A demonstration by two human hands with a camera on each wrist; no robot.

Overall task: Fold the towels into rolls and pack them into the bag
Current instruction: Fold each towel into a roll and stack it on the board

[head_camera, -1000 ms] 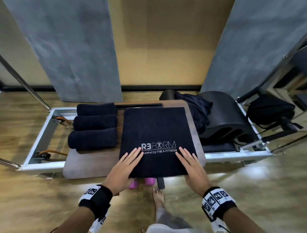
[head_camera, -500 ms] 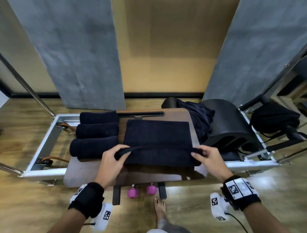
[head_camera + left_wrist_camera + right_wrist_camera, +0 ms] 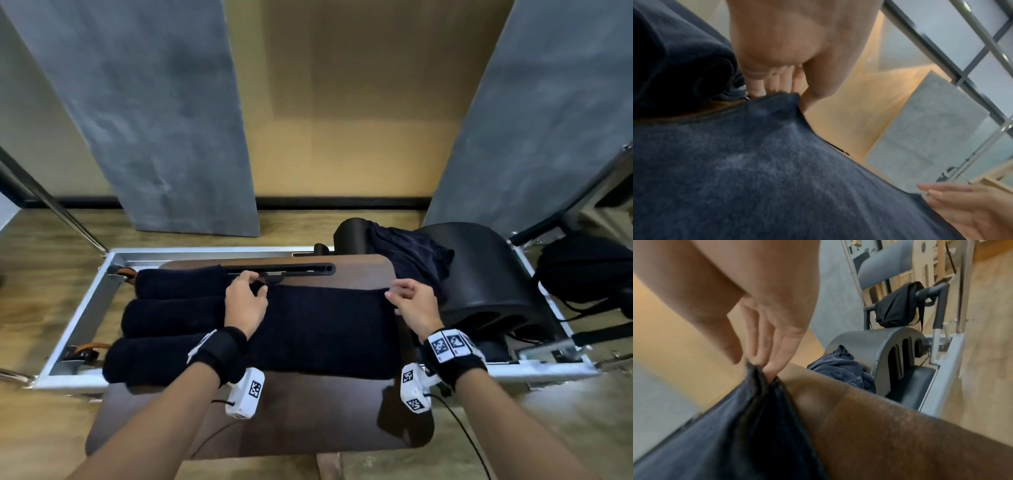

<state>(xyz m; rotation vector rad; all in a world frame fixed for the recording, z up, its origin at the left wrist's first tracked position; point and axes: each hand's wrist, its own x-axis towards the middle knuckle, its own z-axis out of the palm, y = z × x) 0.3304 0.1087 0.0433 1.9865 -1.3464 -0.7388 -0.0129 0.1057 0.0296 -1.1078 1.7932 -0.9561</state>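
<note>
towel (image 3: pixel 322 329) at frame centre (soft, limp) is pinched at far corners by left hand (image 3: pixel 245 301) and right hand (image 3: pixel 412 303).

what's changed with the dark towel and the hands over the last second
The flat dark towel has been folded in half: both hands lifted its near edge and carried it to the far edge, hiding the white logo. The left hand and right hand now pinch the far corners instead of lying flat on it. The three rolled dark towels to the left and the brown wooden board stayed put.
</note>
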